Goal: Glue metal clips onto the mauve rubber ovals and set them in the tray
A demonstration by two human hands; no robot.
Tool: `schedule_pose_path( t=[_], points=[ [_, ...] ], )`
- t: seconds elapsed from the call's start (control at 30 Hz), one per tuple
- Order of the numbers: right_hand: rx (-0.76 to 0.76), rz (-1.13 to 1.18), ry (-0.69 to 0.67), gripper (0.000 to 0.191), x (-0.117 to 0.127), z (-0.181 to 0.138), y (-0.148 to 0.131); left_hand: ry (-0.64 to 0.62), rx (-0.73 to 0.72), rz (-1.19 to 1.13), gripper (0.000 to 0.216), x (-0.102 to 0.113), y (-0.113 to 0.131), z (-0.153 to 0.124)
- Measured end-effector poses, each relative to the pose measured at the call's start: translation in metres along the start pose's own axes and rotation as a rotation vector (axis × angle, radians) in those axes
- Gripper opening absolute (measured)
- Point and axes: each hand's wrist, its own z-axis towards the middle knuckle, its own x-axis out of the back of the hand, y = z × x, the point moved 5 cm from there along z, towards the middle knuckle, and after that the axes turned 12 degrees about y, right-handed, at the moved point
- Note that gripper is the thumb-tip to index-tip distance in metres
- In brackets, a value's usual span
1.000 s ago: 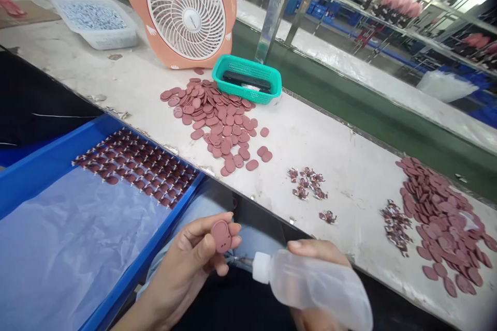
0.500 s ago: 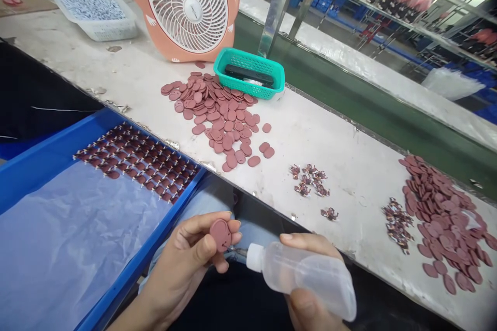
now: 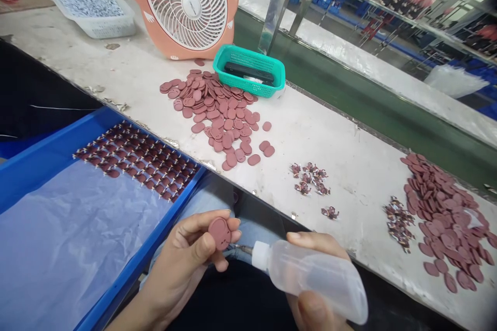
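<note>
My left hand (image 3: 186,264) pinches a small round reddish-brown disc (image 3: 219,232) between thumb and fingers, low in the view over my lap. My right hand (image 3: 310,274) grips a translucent plastic squeeze bottle (image 3: 314,278) with a white cap, and the bottle's thin metal nozzle (image 3: 244,250) points left at the underside of the disc. Both hands sit below the near edge of the white worktable (image 3: 341,165).
A heap of reddish discs (image 3: 217,114) lies mid-table, another heap (image 3: 442,217) at the right. Small clusters of clips (image 3: 310,178) lie between. A blue tray (image 3: 34,165) at left holds rows of finished pieces (image 3: 135,160). A peach fan (image 3: 182,5), teal basket (image 3: 250,72) and white bin (image 3: 93,10) stand behind.
The bottle has shifted slightly right and its nozzle stays at the disc. My left hand keeps the disc, almost still. The view has drifted a little.
</note>
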Motion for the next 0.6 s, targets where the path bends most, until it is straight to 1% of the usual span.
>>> schedule_pose_path(
  t=[0.1, 0.17, 0.27, 0.4, 0.47, 0.53, 0.6],
  points=[
    [0.006, 0.113, 0.062, 0.038, -0.003, 0.009, -0.009, 0.008, -0.016, 0.003, 0.033, -0.003, 0.002, -0.001],
    [0.013, 0.111, 0.064, 0.037, -0.005, 0.013, -0.012, 0.025, -0.02, 0.002, 0.032, -0.003, 0.002, -0.001],
    [0.034, 0.077, 0.051, 0.036, -0.005, 0.015, -0.011, 0.015, -0.012, 0.006, 0.032, -0.001, 0.0, 0.001],
    [0.033, 0.06, 0.028, 0.036, -0.002, 0.012, -0.008, -0.03, -0.008, 0.01, 0.03, 0.003, -0.002, 0.004],
    [0.02, 0.074, 0.059, 0.039, 0.001, 0.01, -0.006, -0.045, -0.012, 0.011, 0.03, 0.003, -0.001, 0.004],
    [0.005, 0.082, 0.118, 0.041, 0.004, 0.009, -0.004, -0.031, -0.022, 0.009, 0.03, 0.003, 0.0, 0.004],
    [0.01, 0.087, 0.141, 0.041, 0.005, 0.01, -0.004, -0.036, -0.024, 0.014, 0.031, 0.0, 0.001, 0.002]
  ],
)
